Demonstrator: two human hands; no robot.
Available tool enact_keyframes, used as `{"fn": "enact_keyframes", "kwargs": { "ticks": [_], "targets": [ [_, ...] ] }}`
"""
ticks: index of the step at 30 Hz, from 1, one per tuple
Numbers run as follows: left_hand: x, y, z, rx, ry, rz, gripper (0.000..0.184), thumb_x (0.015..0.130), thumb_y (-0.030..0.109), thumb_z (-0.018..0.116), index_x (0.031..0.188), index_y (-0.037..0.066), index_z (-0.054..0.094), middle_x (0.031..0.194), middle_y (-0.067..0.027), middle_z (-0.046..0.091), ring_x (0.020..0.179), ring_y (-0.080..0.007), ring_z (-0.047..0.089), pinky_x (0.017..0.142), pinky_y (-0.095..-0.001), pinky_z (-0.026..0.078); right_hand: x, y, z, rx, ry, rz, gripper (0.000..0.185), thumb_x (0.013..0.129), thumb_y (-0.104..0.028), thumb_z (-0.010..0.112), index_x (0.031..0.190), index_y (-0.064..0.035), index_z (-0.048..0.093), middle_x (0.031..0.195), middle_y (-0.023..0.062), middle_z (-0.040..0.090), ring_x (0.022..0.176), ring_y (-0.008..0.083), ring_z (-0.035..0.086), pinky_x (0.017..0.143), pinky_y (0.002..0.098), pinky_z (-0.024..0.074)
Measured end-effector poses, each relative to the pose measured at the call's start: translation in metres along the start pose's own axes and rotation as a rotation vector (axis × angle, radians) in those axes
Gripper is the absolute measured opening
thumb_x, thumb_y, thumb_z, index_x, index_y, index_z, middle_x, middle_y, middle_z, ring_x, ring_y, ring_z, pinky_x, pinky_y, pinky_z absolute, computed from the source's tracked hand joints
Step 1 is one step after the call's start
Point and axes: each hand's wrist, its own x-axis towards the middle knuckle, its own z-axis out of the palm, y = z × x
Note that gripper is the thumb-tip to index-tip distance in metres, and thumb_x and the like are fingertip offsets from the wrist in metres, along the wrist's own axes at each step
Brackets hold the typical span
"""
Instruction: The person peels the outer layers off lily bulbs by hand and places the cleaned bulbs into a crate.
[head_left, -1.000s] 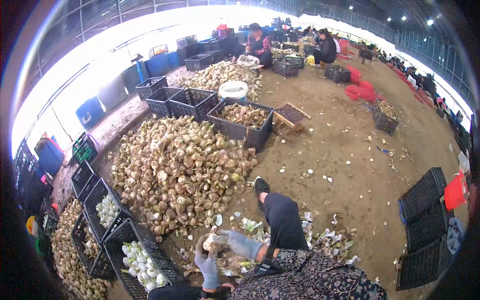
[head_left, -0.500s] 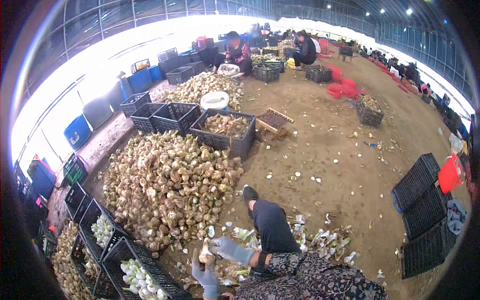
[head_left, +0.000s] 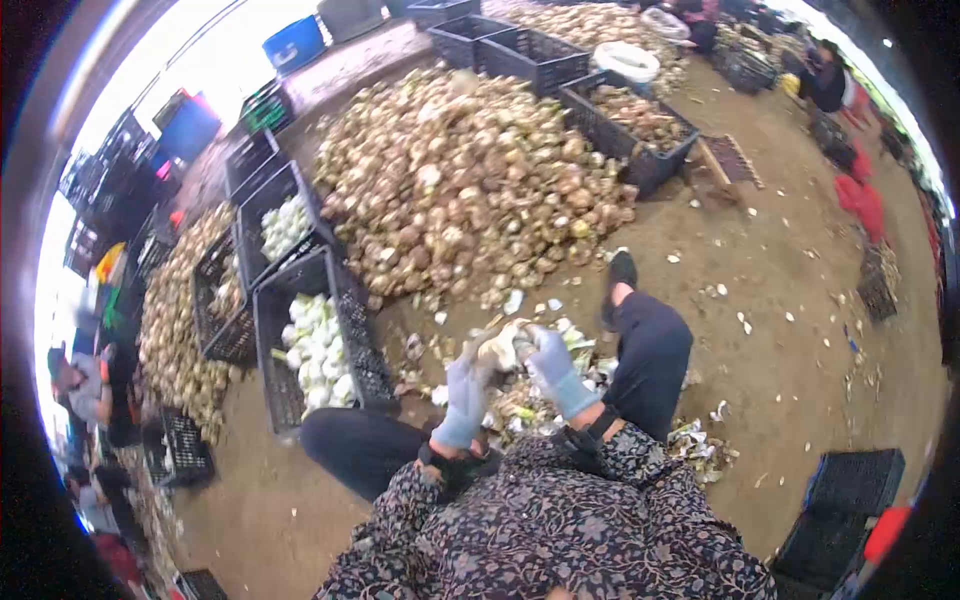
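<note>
Both my hands wear pale grey-blue gloves and meet above my lap around a garlic bulb [head_left: 499,347]. From the left side, my left hand [head_left: 464,398] has its fingers closed on the bulb. Opposite it, my right hand [head_left: 556,372] grips the bulb's other side, with its fingertips partly blurred. Loose peelings [head_left: 522,408] lie on the ground under my hands. A big heap of unpeeled garlic [head_left: 470,190] rises just ahead. To the left, a black crate [head_left: 275,375] holds white peeled garlic bulbs [head_left: 317,350].
Another crate of white bulbs [head_left: 287,228] stands behind the first. A crate of garlic scraps [head_left: 633,115], a white bucket [head_left: 628,64] and a wooden-framed board [head_left: 728,165] sit beyond the heap. Dark crates [head_left: 835,510] stand at lower right. Other people [head_left: 85,390] sit at far left.
My view has swung left and downward, so the heap and crates appear farther right and my lap shows. Both hands remain at the garlic bulb, now in front of my body.
</note>
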Motion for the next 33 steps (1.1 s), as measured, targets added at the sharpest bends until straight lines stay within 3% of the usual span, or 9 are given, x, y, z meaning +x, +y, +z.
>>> {"fn": "enact_keyframes", "kwargs": {
  "ticks": [4,10,14,17,20,24,27,32,33],
  "targets": [
    [0.021,-0.033,-0.02,-0.985,-0.284,-0.476,0.046,0.097,0.047,0.037,0.108,0.007,0.058,0.082,-0.0074,0.063,0.053,-0.0157,0.056,0.045,-0.0271,0.042,-0.006,0.004,0.007,-0.012,0.011,0.119,0.022,0.086,-0.017,0.06,0.095,0.0025,0.062,0.077,0.0151,0.065,0.069,0.0241,0.06,0.063,0.0377,0.0463],
    [0.018,-0.067,0.009,0.054,0.201,0.194,0.051,0.097,0.046,0.041,0.124,0.003,0.047,0.092,-0.0025,0.06,0.077,-0.0099,0.055,0.066,-0.0235,0.044,-0.009,-0.009,0.01,-0.408,0.193,-0.302,0.021,0.079,-0.014,0.062,0.094,0.0004,0.061,0.087,0.0213,0.062,0.081,0.0391,0.059,0.07,0.0435,0.0476],
    [0.023,-0.066,0.0,-0.074,0.288,0.167,0.051,0.096,0.048,0.043,0.117,0.001,0.051,0.099,-0.0029,0.058,0.085,-0.009,0.053,0.068,-0.0232,0.043,-0.015,-0.022,0.012,-0.535,0.049,-0.453,0.026,0.072,-0.009,0.064,0.096,-0.002,0.059,0.089,0.0204,0.06,0.079,0.041,0.058,0.066,0.0436,0.0474],
    [0.02,-0.057,-0.005,-0.421,0.161,-0.233,0.045,0.096,0.051,0.043,0.099,0.009,0.058,0.08,0.0007,0.058,0.063,-0.0076,0.052,0.051,-0.0225,0.04,-0.018,-0.022,0.011,-0.516,-0.063,-0.528,0.032,0.068,-0.006,0.062,0.1,-0.003,0.057,0.089,0.0192,0.059,0.08,0.0411,0.058,0.067,0.0443,0.0482],
    [0.018,-0.083,-0.013,-0.602,0.106,-0.323,0.044,0.093,0.052,0.045,0.099,0.01,0.058,0.073,0.0,0.059,0.054,-0.0107,0.053,0.044,-0.0249,0.041,-0.019,-0.031,0.006,-0.532,-0.167,-0.511,0.026,0.073,-0.005,0.063,0.098,-0.0024,0.059,0.088,0.0176,0.06,0.078,0.0372,0.06,0.066,0.0407,0.0488],
    [0.012,-0.08,-0.011,-1.013,-0.054,-0.493,0.044,0.092,0.053,0.045,0.097,0.012,0.059,0.066,-0.0017,0.059,0.046,-0.0118,0.05,0.041,-0.025,0.042,-0.017,-0.033,0.003,-0.209,-0.226,-0.438,0.015,0.083,-0.004,0.06,0.098,-0.0011,0.062,0.079,0.0104,0.06,0.069,0.0244,0.059,0.061,0.0322,0.0465],
    [0.01,-0.062,-0.011,-1.022,-0.135,-0.451,0.048,0.091,0.058,0.044,0.092,0.012,0.06,0.062,-0.0035,0.058,0.037,-0.012,0.042,0.035,-0.0241,0.036,-0.015,-0.032,-0.004,0.515,-0.238,0.458,0.016,0.091,-0.011,0.054,0.103,-0.0018,0.059,0.084,0.0078,0.063,0.057,0.0155,0.058,0.053,0.0279,0.0464],
    [0.01,-0.053,-0.017,-1.103,-0.331,-0.384,0.048,0.091,0.056,0.048,0.098,0.01,0.06,0.067,-0.005,0.063,0.041,-0.0105,0.049,0.031,-0.0222,0.031,-0.008,-0.019,-0.003,1.081,-0.093,0.593,0.023,0.092,-0.01,0.043,0.111,-0.0012,0.054,0.082,0.0074,0.062,0.06,0.0143,0.058,0.054,0.0285,0.0478],
    [0.011,-0.06,-0.012,-1.002,-0.088,-0.366,0.055,0.089,0.059,0.048,0.099,0.006,0.06,0.07,-0.0043,0.062,0.047,-0.0123,0.052,0.035,-0.0237,0.037,-0.007,-0.027,-0.003,1.081,-0.12,0.536,0.024,0.091,-0.007,0.042,0.11,-0.0011,0.054,0.082,0.008,0.062,0.062,0.0161,0.059,0.055,0.0294,0.0485]
  ]
}}
